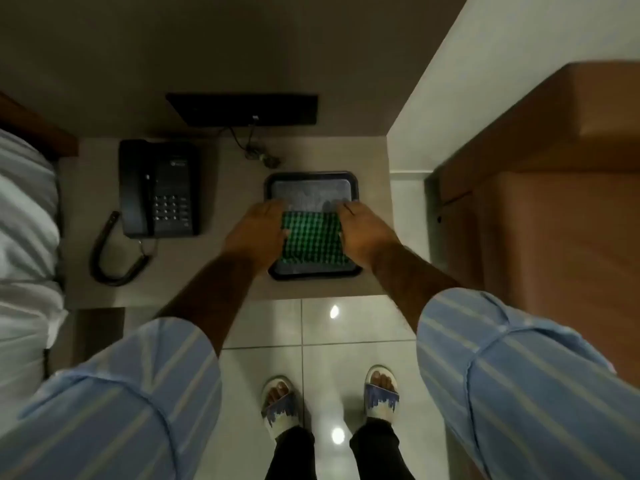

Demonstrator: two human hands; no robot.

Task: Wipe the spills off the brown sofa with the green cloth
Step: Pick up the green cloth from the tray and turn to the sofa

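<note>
Green and black checks mark out the cloth (310, 239), which lies flat in a dark tray (352, 188) on the pale surface (221, 271). It fills the half of the tray nearest the person, and the far half shows a bare, greyish bottom. I take it as folded, though the blur makes that hard to say for sure.

Both hands are down on the tray. The left hand (258, 230) rests over the cloth's left edge and the right hand (367, 233) over its right edge, with the fingers (275, 206) of each reaching past the cloth toward the far half of the tray. They look laid fairly flat and spread. Whether they have closed on the fabric I cannot tell, since the picture is soft there and the fingertips merge with the tray.

A black telephone (159, 188) sits left of the tray, its coiled cord trailing toward the front edge of the surface. A dark flat box (242, 109) with wires lies beyond the tray, against the wall.

The brown sofa (554, 188) stands right of the tray, past a strip of pale floor. No spill shows on the part of it in view.

By my reckoning the job has barely begun: the cloth is not yet lifted or carried, and no wiping is done. Picking it up, turning to the sofa and finding the spills all remain.
</note>
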